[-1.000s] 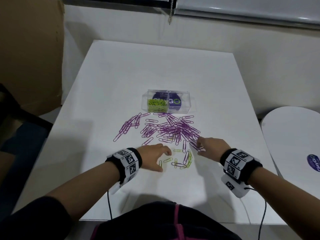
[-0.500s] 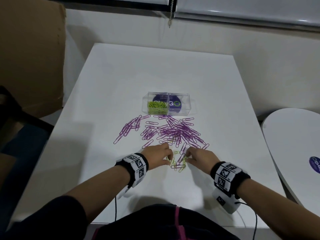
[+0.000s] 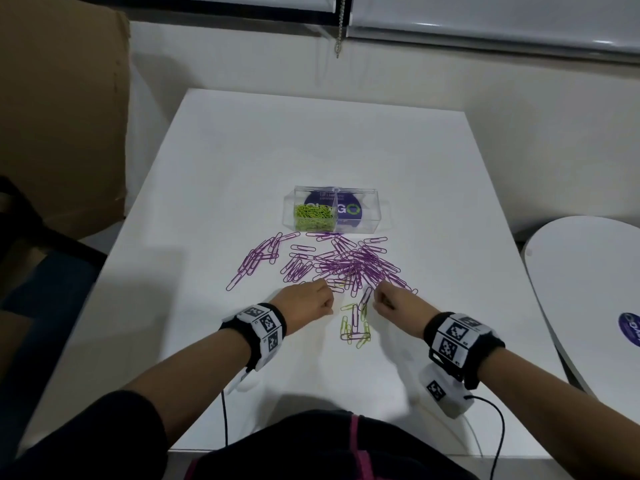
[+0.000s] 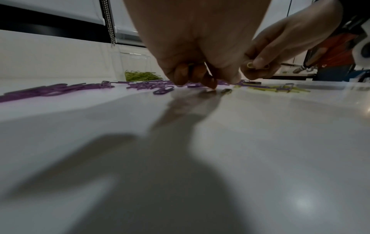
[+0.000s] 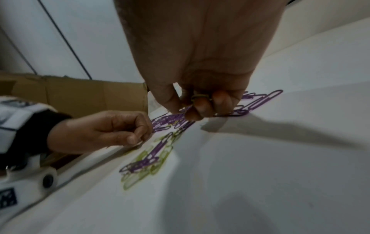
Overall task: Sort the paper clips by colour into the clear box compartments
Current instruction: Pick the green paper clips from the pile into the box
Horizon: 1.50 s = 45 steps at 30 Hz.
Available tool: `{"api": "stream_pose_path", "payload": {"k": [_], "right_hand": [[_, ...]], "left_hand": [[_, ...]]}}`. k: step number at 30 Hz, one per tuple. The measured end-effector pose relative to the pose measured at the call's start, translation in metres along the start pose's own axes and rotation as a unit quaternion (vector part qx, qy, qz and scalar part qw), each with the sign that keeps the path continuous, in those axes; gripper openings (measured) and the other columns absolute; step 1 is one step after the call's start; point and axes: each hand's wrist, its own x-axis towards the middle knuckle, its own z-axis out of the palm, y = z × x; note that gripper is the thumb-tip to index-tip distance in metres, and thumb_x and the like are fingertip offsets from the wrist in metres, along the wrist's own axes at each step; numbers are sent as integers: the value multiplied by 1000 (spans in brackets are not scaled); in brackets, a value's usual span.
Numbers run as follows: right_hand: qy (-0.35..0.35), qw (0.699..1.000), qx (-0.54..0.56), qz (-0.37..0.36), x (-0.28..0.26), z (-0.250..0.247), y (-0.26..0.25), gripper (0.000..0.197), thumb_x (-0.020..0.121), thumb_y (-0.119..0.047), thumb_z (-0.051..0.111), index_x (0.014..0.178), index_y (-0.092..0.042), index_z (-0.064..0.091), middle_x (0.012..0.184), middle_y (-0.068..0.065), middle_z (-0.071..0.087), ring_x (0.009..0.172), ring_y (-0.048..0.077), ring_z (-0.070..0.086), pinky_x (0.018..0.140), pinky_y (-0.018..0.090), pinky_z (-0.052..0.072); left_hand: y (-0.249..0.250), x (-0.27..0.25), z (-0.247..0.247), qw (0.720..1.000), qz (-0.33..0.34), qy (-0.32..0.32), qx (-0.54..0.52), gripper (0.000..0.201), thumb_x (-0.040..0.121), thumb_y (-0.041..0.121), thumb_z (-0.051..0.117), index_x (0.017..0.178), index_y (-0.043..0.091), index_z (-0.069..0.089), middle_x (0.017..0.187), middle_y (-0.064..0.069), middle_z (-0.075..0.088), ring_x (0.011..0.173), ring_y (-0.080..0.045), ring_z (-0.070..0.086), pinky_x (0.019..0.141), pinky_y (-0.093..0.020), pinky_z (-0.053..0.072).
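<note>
Nearest me the white table (image 3: 311,393) is bare from its front edge up to my wrists, so that strip gives me room to pull back. Its left edge drops off toward a brown cardboard box (image 3: 62,116); to the right, past a gap, sits a second rounded white table (image 3: 588,289).

My left hand (image 3: 306,303) rests low on the surface with fingers curled under, fingertips (image 4: 208,80) touching the tabletop at the near rim of the spread; I cannot tell whether it has anything pinched. My right hand (image 3: 398,303) is curled too, and the wrist views show a green clip (image 4: 250,64) pinched between thumb and fingers, just above the table.

Between the two hands, slightly nearer to me, lies a small mixed cluster (image 3: 355,323) of green and purple clips, overlapping each other. Just beyond both sets of knuckles begins the broad scatter of purple clips (image 3: 346,265), dense at the middle and right, thinning into a loose trail at the left.

Touching the far edge of that scatter stands the clear box (image 3: 367,209): its left compartment holds a heap of green clips (image 3: 313,214), the right compartment shows only a printed label behind it. Beyond the box the tabletop runs open to the far edge and the wall.
</note>
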Motion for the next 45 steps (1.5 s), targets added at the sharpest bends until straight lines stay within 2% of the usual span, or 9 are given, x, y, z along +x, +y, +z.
{"api": "stream_pose_path", "payload": {"k": [6,12,18,22,25,29,35,39,45], "right_hand": [[-9,997,59,45,-3,-4,5,22,93,-3,34,84,-17,49,73,-1,53,62,15,47,60,23,37],[27,994,-21,105,2,8,0,26,86,-42,57,83,-17,52,82,-2,56,79,17,52,70,28,40],[25,996,-47,66,12,18,-15,9,88,-25,57,87,-16,55,88,0,57,81,16,50,70,25,37],[2,998,-46,41,16,19,-19,8,88,-16,50,80,-15,49,83,2,56,77,19,50,68,26,38],[26,999,-12,41,15,10,-18,7,87,-16,50,81,-14,50,82,2,56,77,19,51,63,25,38],[43,995,-57,62,10,1,-12,19,85,-36,59,85,-18,53,87,-3,56,81,17,52,69,26,37],[-3,986,-156,61,-2,13,-11,43,82,-49,60,108,-14,56,112,2,63,102,21,59,73,25,36],[5,985,-149,81,-5,14,-9,33,86,-39,59,108,-14,58,113,4,63,105,23,58,75,25,36],[26,989,-120,86,1,16,-11,20,92,-25,47,100,-13,61,106,6,67,100,25,61,75,28,42]], "left_hand": [[-11,-8,-4,999,-2,-36,12,44,88,41,56,124,19,46,125,2,45,108,-19,55,85,-31,45],[-10,-3,-4,999,-34,-27,-19,24,91,35,53,108,17,59,119,2,52,106,-18,56,80,-26,39],[-7,-1,-6,998,-38,-41,-8,22,93,32,51,102,14,59,114,0,55,100,-21,58,78,-28,40],[-2,3,-9,996,-55,-43,-54,19,96,22,44,108,13,55,115,-4,61,102,-22,57,80,-27,39],[3,5,-11,993,-65,-49,-88,31,99,12,36,126,13,51,131,-5,54,118,-22,53,97,-30,40],[7,6,-10,991,-60,-48,-110,37,93,-2,31,121,12,51,130,-6,54,117,-23,53,95,-29,40],[20,9,-12,996,-16,-57,-60,35,89,16,45,124,20,47,129,2,56,110,-22,56,83,-26,38],[21,14,-6,996,51,-64,47,35,91,27,48,126,23,47,124,0,57,114,-23,54,86,-33,44],[26,20,-5,996,33,-56,65,26,96,26,43,116,18,57,120,-3,58,110,-24,55,81,-33,42]]}}
